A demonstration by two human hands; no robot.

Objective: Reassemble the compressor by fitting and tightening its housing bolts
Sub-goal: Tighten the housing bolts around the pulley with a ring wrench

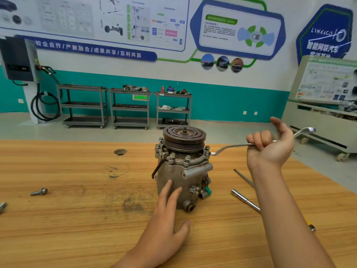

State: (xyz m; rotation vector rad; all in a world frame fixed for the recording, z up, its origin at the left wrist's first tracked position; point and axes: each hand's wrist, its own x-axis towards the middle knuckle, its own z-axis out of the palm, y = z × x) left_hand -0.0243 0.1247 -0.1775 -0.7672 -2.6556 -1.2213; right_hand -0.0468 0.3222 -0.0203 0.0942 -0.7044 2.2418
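Note:
The grey compressor (179,176) stands upright in the middle of the wooden bench, its dark pulley (183,139) on top. Several housing bolts (172,156) sit around the flange under the pulley. My right hand (270,146) is closed around the shaft of an offset ring wrench (231,147), thumb raised. The wrench's near end rests on a bolt at the flange's right side (207,152). My left hand (168,215) lies flat against the front of the compressor body, fingers spread, holding nothing.
A loose bolt (38,192) lies on the bench at the left. An extension bar (245,200) and a thin rod (244,177) lie right of the compressor, partly under my right forearm. A round hole (120,151) opens in the benchtop. Carts stand by the far wall.

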